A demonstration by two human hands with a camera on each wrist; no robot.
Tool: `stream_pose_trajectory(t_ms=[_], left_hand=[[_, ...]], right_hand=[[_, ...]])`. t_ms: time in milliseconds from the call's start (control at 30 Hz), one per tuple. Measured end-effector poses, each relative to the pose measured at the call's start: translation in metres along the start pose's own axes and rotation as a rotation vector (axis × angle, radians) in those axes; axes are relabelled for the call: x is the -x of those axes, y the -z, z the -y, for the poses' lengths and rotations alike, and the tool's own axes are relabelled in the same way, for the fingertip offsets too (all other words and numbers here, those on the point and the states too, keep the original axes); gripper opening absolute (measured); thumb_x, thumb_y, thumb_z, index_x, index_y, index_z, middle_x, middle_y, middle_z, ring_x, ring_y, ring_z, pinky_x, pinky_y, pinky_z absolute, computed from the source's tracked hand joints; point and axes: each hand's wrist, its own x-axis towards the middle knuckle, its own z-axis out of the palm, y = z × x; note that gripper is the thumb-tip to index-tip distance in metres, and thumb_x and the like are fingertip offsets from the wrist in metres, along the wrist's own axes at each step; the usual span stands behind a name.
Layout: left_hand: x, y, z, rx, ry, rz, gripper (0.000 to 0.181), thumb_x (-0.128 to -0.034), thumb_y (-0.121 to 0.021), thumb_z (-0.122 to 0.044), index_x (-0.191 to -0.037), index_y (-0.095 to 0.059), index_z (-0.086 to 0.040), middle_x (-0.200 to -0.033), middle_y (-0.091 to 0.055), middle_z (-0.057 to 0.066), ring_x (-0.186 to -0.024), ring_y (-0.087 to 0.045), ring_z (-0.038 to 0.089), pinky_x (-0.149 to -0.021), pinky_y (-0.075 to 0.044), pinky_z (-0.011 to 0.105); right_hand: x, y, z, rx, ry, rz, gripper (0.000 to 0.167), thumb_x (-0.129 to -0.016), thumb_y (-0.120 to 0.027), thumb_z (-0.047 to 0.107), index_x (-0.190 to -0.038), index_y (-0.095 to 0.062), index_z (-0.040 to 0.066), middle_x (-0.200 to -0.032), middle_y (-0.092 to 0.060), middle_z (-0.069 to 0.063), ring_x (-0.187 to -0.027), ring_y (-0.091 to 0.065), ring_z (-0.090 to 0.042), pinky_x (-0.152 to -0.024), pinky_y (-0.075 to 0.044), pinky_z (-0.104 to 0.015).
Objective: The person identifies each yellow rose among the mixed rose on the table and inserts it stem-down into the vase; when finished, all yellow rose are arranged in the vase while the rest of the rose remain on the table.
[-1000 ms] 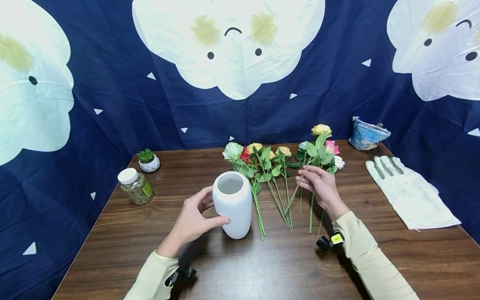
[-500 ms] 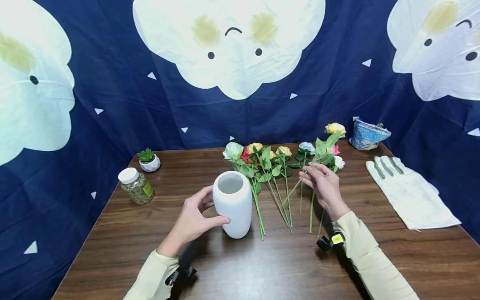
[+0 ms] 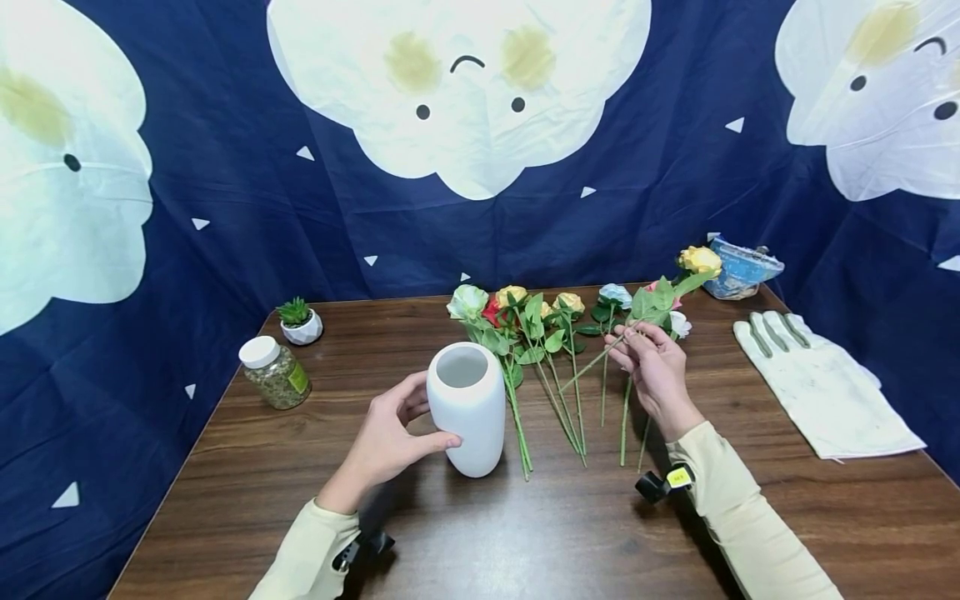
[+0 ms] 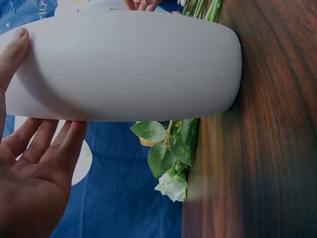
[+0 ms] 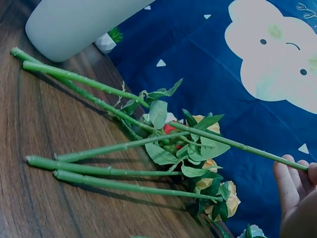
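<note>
On a wooden table [image 3: 480, 550] before a navy cloth backdrop [image 3: 427, 237] printed with clouds, we see a lidded jar [image 3: 277, 382] and a small potted succulent [image 3: 302, 327] at the left. At the right are a crumpled blue bag [image 3: 741, 273] and a pair of white gloves [image 3: 825, 396]. Loose flowers [image 3: 491, 340] lie between a white vase [image 3: 472, 429] and the right hand [image 3: 651, 371], and a blue flower [image 3: 615, 295] and a white flower [image 3: 679, 325] lie near that hand. The vase stands near the middle, its mouth upward. We find the left hand [image 3: 393, 435] gripping its side, thumb in front, fingers spread apart behind. The right hand's fingers and thumb pinch the stem of a yellow rose [image 3: 699, 261], its bloom tilted rightward, its bare end pointing toward the vase.
</note>
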Motion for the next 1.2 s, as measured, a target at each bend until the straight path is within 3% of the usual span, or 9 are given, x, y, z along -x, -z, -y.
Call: stream_pose_trajectory(t_ms=[333,533,767,933,1200], left_hand=[[-0.001,0.000,0.001,0.010,0.002,0.001,0.074,-0.0714,-0.093,0.001,-0.138,-0.059,0.001,-0.120,-0.073,0.017,-0.109,-0.070,0.009,-0.097,-0.058,0.028],[-0.001,0.000,0.000,0.012,0.009,0.005,0.074,-0.0717,-0.093,0.001,-0.138,-0.059,0.001,-0.120,-0.073,0.017,-0.109,-0.070,0.009,-0.097,-0.058,0.028],[-0.001,-0.001,-0.001,0.013,0.016,0.007,0.075,-0.0719,-0.093,0.001,-0.138,-0.059,0.002,-0.121,-0.073,0.018,-0.109,-0.070,0.009,-0.097,-0.058,0.028],[-0.001,-0.001,-0.001,0.014,0.013,0.007,0.075,-0.0718,-0.093,0.001,-0.138,-0.059,0.002,-0.121,-0.073,0.018,-0.109,-0.070,0.009,-0.097,-0.058,0.028],[0.000,0.000,-0.002,0.006,0.004,0.005,0.074,-0.0715,-0.093,0.001,-0.137,-0.059,0.002,-0.121,-0.072,0.018,-0.109,-0.070,0.008,-0.097,-0.058,0.027]], right_hand=[[0.002,-0.004,0.005,-0.099,0.043,-0.009,0.020,-0.106,-0.044,-0.006,-0.097,-0.057,0.005,-0.087,-0.073,-0.005,-0.081,-0.077,-0.016,-0.080,-0.063,-0.025],[0.005,-0.005,0.010,-0.163,0.077,-0.018,0.021,-0.105,-0.045,-0.008,-0.094,-0.059,0.003,-0.087,-0.073,-0.008,-0.079,-0.077,-0.017,-0.077,-0.064,-0.027],[0.006,-0.007,0.015,-0.236,0.114,-0.026,0.011,-0.104,-0.049,-0.008,-0.100,-0.056,-0.001,-0.088,-0.072,-0.011,-0.078,-0.076,-0.018,-0.073,-0.064,-0.026],[0.007,-0.010,0.019,-0.311,0.151,-0.042,0.015,-0.103,-0.050,-0.009,-0.094,-0.056,0.000,-0.085,-0.073,-0.013,-0.075,-0.076,-0.020,-0.070,-0.064,-0.028],[0.016,-0.019,0.027,-0.380,0.192,-0.050,0.012,-0.103,-0.050,-0.011,-0.095,-0.055,-0.003,-0.086,-0.073,-0.016,-0.076,-0.077,-0.024,-0.073,-0.065,-0.030]])
